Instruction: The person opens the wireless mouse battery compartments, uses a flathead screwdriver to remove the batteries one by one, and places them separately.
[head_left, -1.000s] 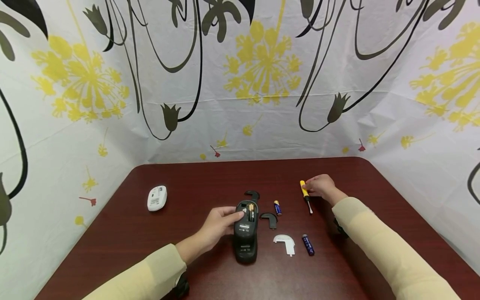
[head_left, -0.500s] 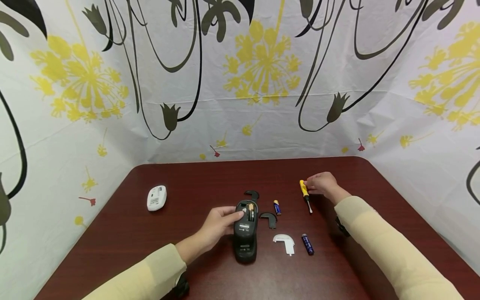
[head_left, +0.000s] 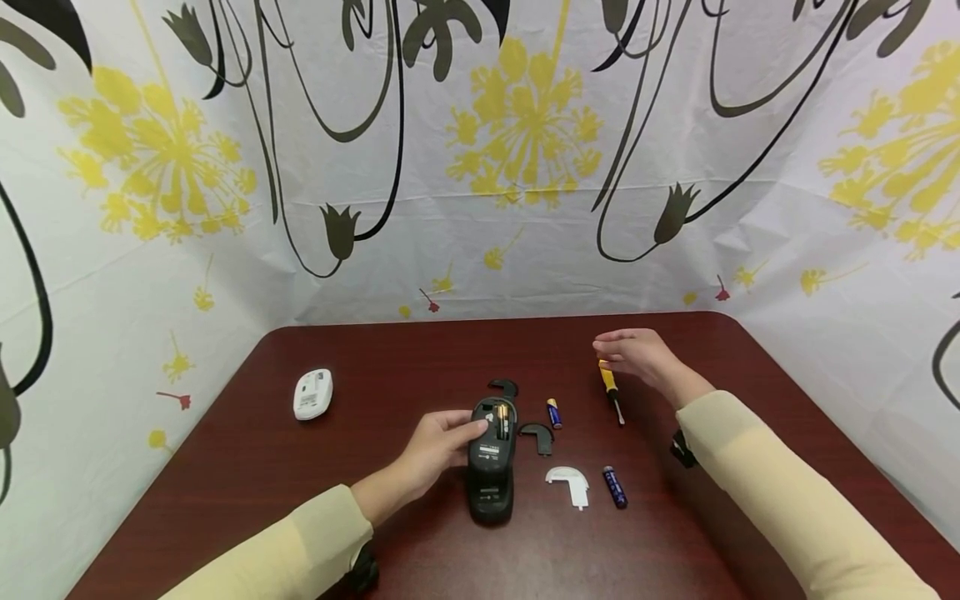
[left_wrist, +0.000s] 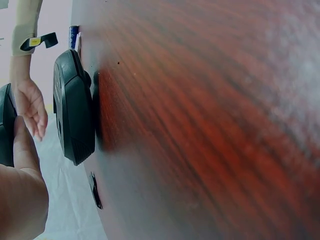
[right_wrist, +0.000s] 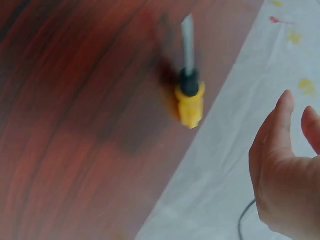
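Note:
My left hand grips a black computer mouse, thumb across its upturned underside. A battery shows in its open compartment. A second black mouse lies just nearer, overlapped by the first; in the left wrist view that mouse rests on the table. Fingers extended, my right hand hovers over the handle end of a yellow screwdriver and holds nothing. The right wrist view has the screwdriver apart from the hand, its shaft pointing away.
Two black hook-shaped covers and a white cover lie right of the mice. One blue battery stands behind them; another blue battery lies nearer. A white mouse is upside down on the table's left.
My right hand has drawn away from the screwdriver handle, its fingers straightening and lifting slightly up and left. The screwdriver stays in place. My left hand keeps hold of the mouse without moving.

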